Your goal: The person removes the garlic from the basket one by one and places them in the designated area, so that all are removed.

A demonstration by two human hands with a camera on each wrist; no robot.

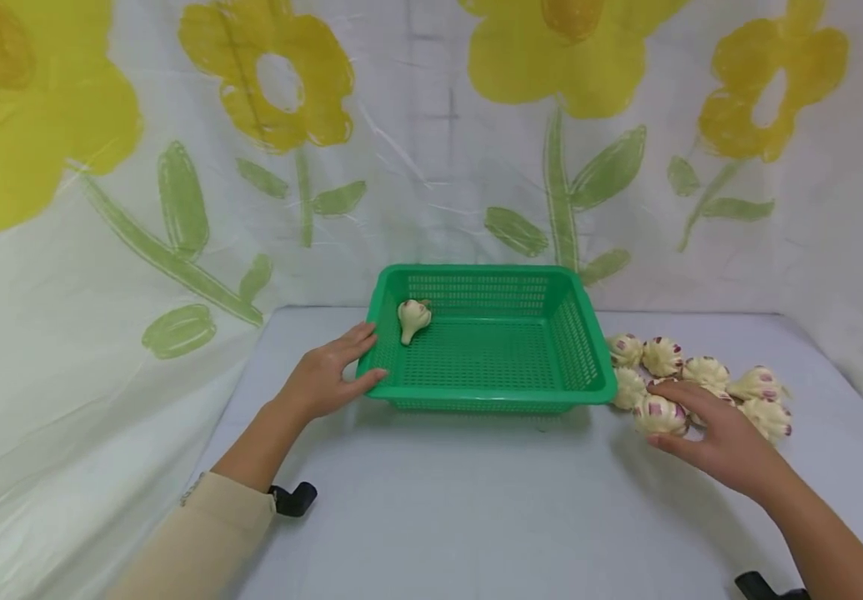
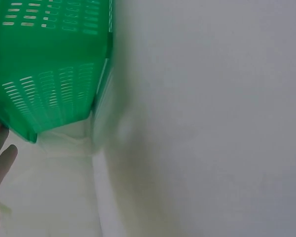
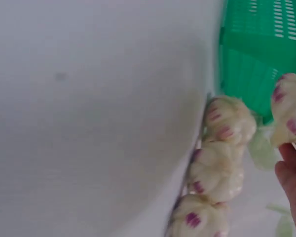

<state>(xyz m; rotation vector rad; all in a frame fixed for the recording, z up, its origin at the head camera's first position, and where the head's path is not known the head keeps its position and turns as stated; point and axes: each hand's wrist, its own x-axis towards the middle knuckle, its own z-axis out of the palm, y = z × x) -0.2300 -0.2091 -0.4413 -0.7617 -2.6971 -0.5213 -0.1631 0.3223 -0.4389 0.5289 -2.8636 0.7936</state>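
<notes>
A green plastic basket point(image 1: 487, 396) stands on the white table. One garlic bulb point(image 1: 413, 318) lies inside it, near the left wall. My left hand point(image 1: 326, 371) rests on the basket's left rim, thumb and fingers spread apart. To the right of the basket, my right hand point(image 1: 724, 433) grips a purple-marked garlic bulb point(image 1: 659, 415) between thumb and fingers. That bulb is held off the table in the right wrist view point(image 3: 291, 108). Behind and beside this hand lies a pile of several garlic bulbs point(image 1: 704, 372), partly hidden by it.
The white tabletop point(image 1: 476, 500) extends in front of the basket. A white curtain with yellow flowers point(image 1: 431, 167) hangs close behind the table and along its sides. Black wrist-camera mounts point(image 1: 294, 500) show at both forearms.
</notes>
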